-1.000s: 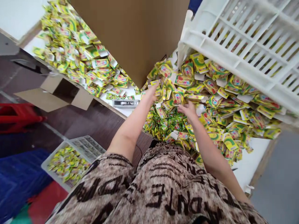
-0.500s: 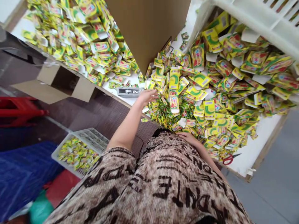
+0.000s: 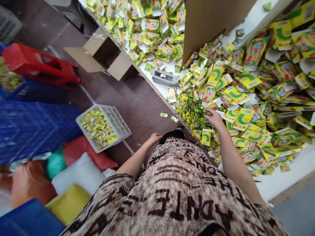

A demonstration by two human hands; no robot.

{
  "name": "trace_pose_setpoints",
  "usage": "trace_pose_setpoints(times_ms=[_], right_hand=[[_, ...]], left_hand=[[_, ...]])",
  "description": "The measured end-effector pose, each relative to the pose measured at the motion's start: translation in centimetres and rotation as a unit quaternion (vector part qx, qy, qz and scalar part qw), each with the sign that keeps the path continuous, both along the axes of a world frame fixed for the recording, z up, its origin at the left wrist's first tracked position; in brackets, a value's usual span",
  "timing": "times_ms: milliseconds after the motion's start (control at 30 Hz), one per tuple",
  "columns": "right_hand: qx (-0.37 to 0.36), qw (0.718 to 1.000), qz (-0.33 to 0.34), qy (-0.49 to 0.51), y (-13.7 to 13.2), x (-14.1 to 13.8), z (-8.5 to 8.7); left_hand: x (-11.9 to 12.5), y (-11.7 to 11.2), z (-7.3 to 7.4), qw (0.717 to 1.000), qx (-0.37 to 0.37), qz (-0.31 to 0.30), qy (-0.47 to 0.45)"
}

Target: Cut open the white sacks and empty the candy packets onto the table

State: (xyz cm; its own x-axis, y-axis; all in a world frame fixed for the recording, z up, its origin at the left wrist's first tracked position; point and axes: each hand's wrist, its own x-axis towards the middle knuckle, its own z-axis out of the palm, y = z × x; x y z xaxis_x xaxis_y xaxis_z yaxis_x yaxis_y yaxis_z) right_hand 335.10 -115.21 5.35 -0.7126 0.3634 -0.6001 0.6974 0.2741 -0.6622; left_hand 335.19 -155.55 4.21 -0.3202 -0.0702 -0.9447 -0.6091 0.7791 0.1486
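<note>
A big heap of yellow-green sachets [image 3: 246,88] covers the white table [image 3: 283,180]. My right hand [image 3: 213,117] rests on the near edge of the heap, fingers curled down into the small packets; what they grip is hidden. My left hand [image 3: 155,137] hangs below the table edge by my waist, next to a black object [image 3: 172,134], fingers curled and seemingly holding nothing. Two loose sachets [image 3: 169,117] lie on the dark floor just past the table edge.
A tall cardboard box [image 3: 209,23] stands on the table, with a grey tape dispenser [image 3: 164,78] near the edge. On the floor are a white basket of sachets [image 3: 103,126], an open carton [image 3: 103,55], a red stool [image 3: 36,65], blue crates [image 3: 29,127] and coloured sacks [image 3: 73,173].
My view swung left and down, the white crate leaving the picture. My left hand left the heap and dropped to my waist. My right hand moved from my waist up onto the sachets.
</note>
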Motion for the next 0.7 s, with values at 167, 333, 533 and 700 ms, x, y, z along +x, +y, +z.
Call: trace_pose_setpoints(times_ms=[167, 333, 533, 700], right_hand=[[-0.081, 0.996, 0.007, 0.029, -3.4, 3.4, 1.1], [-0.226, 0.957, 0.161, -0.083, -8.8, 10.2, -1.3], [-0.114, 0.969, 0.172, -0.136, -8.1, 12.5, -5.5], [0.050, 0.996, 0.072, 0.007, -4.4, 10.7, -5.2]], left_hand=[[7.0, -2.9, -0.4, 0.999, -0.039, -0.020, -0.018], [10.8, -5.9, -0.5, 0.996, -0.085, 0.007, -0.002], [14.2, -9.7, -0.6, 0.995, -0.097, 0.038, 0.001], [15.6, -12.7, -1.8, 0.996, -0.083, 0.040, -0.004]])
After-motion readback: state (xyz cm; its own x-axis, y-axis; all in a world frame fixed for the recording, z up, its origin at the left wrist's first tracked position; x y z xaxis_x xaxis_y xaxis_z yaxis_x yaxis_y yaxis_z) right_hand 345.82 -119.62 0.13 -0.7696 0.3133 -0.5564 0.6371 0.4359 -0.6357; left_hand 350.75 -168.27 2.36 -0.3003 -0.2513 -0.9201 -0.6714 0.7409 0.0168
